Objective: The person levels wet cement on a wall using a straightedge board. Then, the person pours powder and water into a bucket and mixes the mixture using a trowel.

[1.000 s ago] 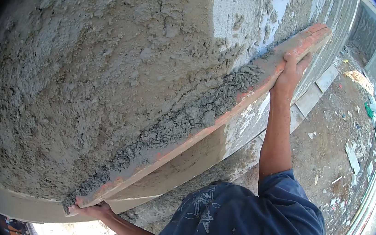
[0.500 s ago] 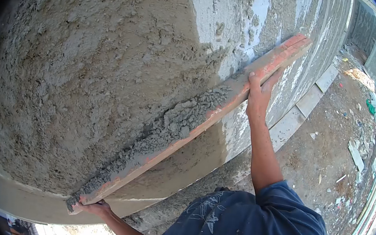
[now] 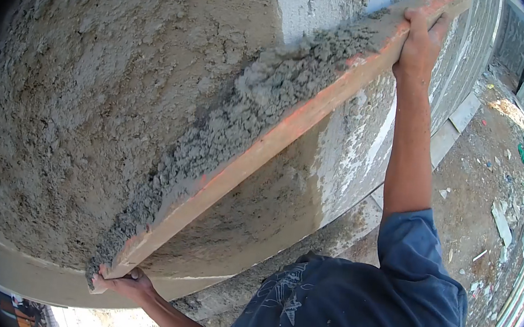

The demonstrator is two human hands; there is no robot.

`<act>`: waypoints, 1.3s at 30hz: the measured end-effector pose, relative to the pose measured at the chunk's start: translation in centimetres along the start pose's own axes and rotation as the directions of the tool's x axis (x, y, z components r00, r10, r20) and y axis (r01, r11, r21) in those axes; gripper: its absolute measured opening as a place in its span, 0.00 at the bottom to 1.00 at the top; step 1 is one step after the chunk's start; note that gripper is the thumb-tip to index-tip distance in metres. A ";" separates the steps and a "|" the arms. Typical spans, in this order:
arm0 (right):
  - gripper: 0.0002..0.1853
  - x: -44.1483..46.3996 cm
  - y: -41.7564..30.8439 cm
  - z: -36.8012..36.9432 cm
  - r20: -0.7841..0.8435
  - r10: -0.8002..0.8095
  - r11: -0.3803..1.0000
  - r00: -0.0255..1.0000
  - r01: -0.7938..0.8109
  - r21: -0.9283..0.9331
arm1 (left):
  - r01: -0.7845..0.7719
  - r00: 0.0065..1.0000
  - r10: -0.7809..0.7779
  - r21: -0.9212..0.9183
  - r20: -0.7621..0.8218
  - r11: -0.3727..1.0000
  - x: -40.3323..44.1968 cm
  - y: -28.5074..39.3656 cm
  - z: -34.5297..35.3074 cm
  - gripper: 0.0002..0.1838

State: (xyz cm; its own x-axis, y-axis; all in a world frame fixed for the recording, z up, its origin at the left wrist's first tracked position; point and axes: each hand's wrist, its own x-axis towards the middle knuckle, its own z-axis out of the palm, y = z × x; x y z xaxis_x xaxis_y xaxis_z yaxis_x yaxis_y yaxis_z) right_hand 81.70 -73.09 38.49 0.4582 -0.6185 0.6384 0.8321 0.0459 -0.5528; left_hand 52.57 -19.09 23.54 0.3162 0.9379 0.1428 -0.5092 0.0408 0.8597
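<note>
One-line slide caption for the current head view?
Left grip and right grip near opposite ends, a person holds a long board bearing grey mortar against a rough wall.

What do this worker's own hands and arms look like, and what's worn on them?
The right hand and left hand are ordinary human hands, with no gloves or cables in sight. The forearms that show are bare. The right sleeve is short and dark blue, part of a shirt with a pale line drawing.

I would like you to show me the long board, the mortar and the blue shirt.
Long board [image 3: 291,131], head view: its side face.
Mortar [image 3: 270,90], head view: heap's middle.
Blue shirt [image 3: 362,304], head view: torso part.
</note>
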 end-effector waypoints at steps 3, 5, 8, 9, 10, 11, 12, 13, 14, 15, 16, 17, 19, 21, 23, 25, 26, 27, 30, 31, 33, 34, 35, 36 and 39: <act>0.38 5.8 -2.5 2.6 -0.062 -0.107 0.991 0.992 0.102 -0.081 | -0.018 0.999 0.018 -0.019 -0.031 1.000 -3.3 2.9 4.4 0.27; 0.42 5.8 -6.2 4.1 -0.042 0.004 0.985 0.999 -0.011 -0.170 | -0.013 1.000 0.013 -0.025 -0.010 1.000 -3.6 3.5 4.7 0.28; 0.49 5.3 -6.4 2.6 0.021 0.114 0.965 0.993 -0.106 -0.241 | -0.009 1.000 0.009 -0.018 -0.011 1.000 -3.0 3.3 3.8 0.28; 0.52 4.8 -5.1 1.2 0.046 0.141 0.958 0.989 -0.125 -0.259 | -0.026 1.000 0.026 -0.012 -0.002 1.000 -2.7 3.2 3.5 0.29; 0.54 4.2 -3.8 0.2 0.070 0.170 0.949 0.983 -0.144 -0.279 | -0.015 1.000 0.015 -0.008 -0.008 1.000 -2.4 3.0 2.9 0.29; 0.56 2.6 -2.7 -0.8 0.002 0.212 0.927 0.977 -0.201 -0.318 | -0.002 1.000 0.002 -0.005 -0.015 1.000 -2.1 2.5 2.3 0.28; 0.59 0.2 -1.8 -2.0 -0.068 0.249 0.899 0.966 -0.257 -0.354 | 0.013 1.000 -0.013 -0.002 -0.022 1.000 -1.8 1.7 1.5 0.28; 0.58 -2.3 -1.3 -3.2 -0.080 0.312 0.891 0.947 -0.321 -0.323 | 0.045 0.999 -0.045 -0.009 0.005 0.999 -1.2 0.3 0.2 0.28; 0.58 -4.7 -0.3 -4.4 -0.089 0.374 0.877 0.923 -0.383 -0.290 | 0.077 0.997 -0.076 -0.017 0.032 0.997 -0.5 -1.6 -1.7 0.28; 0.57 -6.8 2.2 -6.1 -0.129 0.325 0.885 0.937 -0.349 -0.308 | 0.108 0.993 -0.106 -0.026 0.057 0.994 -0.2 -3.8 -3.4 0.28; 0.57 -8.9 5.0 -8.0 -0.167 0.275 0.892 0.947 -0.316 -0.323 | 0.123 0.990 -0.121 -0.027 0.076 0.992 -0.2 -6.1 -5.0 0.29; 0.57 -11.2 7.3 -10.0 -0.156 0.273 0.893 0.949 -0.310 -0.325 | 0.135 0.987 -0.132 -0.029 0.095 0.990 -0.1 -8.5 -6.5 0.29; 0.56 -14.8 9.6 -12.7 -0.141 0.316 0.894 0.938 -0.345 -0.286 | 0.179 0.977 -0.175 -0.019 0.126 0.984 -0.9 -10.4 -8.0 0.29; 0.55 -17.5 10.8 -14.5 -0.089 0.372 0.906 0.924 -0.382 -0.181 | 0.223 0.961 -0.219 -0.006 0.166 0.975 -2.0 -10.4 -8.1 0.27; 0.55 -17.6 10.7 -14.5 -0.072 0.432 0.895 0.899 -0.437 -0.087 | 0.197 0.970 -0.194 -0.002 0.143 0.980 -1.3 -9.2 -7.6 0.26; 0.52 -16.6 11.6 -14.0 -0.091 0.494 0.869 0.865 -0.492 0.048 | 0.166 0.977 -0.164 0.000 0.137 0.986 0.1 -7.8 -7.5 0.25; 0.51 -16.1 9.3 -12.3 -0.085 0.483 0.875 0.871 -0.482 0.039 | 0.138 0.984 -0.141 0.034 0.107 0.990 0.2 -6.4 -6.9 0.25; 0.51 -15.3 9.3 -11.8 -0.084 0.453 0.892 0.888 -0.452 0.028 | 0.105 0.991 -0.111 0.075 0.072 0.992 1.0 -5.6 -6.3 0.28; 0.45 -12.1 8.2 -9.9 -0.095 0.328 0.943 0.940 -0.332 -0.035 | -0.005 1.000 0.004 0.046 0.029 0.999 1.4 -0.3 -2.7 0.30; 0.45 -11.0 7.0 -8.6 -0.100 0.296 0.952 0.950 -0.302 -0.049 | 0.010 1.000 -0.012 0.062 0.024 0.998 1.3 1.7 -1.9 0.31; 0.47 -9.3 4.9 -6.8 -0.148 0.357 0.924 0.922 -0.372 -0.090 | 0.028 1.000 -0.029 0.097 0.010 0.995 1.7 3.5 -1.6 0.32; 0.47 -9.0 4.7 -6.4 -0.184 0.379 0.908 0.907 -0.403 -0.114 | 0.028 1.000 -0.029 0.110 0.003 0.993 2.1 3.7 -1.5 0.32; 0.48 -9.1 5.5 -6.4 -0.179 0.378 0.914 0.909 -0.396 -0.083 | 0.027 1.000 -0.028 0.123 0.004 0.992 2.6 4.0 -1.2 0.32; 0.48 -9.1 6.3 -7.0 -0.177 0.371 0.920 0.912 -0.386 -0.062 | 0.006 1.000 -0.008 0.100 0.018 0.995 3.0 4.2 -0.9 0.32; 0.50 -8.9 7.4 -8.1 -0.176 0.346 0.930 0.922 -0.361 -0.063 | -0.015 0.999 0.011 0.076 0.052 0.997 3.4 4.6 -0.5 0.32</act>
State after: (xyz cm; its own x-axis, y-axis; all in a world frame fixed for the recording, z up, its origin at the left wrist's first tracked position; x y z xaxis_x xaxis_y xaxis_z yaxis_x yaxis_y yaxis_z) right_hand 81.25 -73.64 24.36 0.6553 -0.6920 0.3028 0.5886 0.2166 -0.7788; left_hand 50.89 -15.54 27.77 0.3520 0.9189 0.1779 -0.4514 0.0002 0.8923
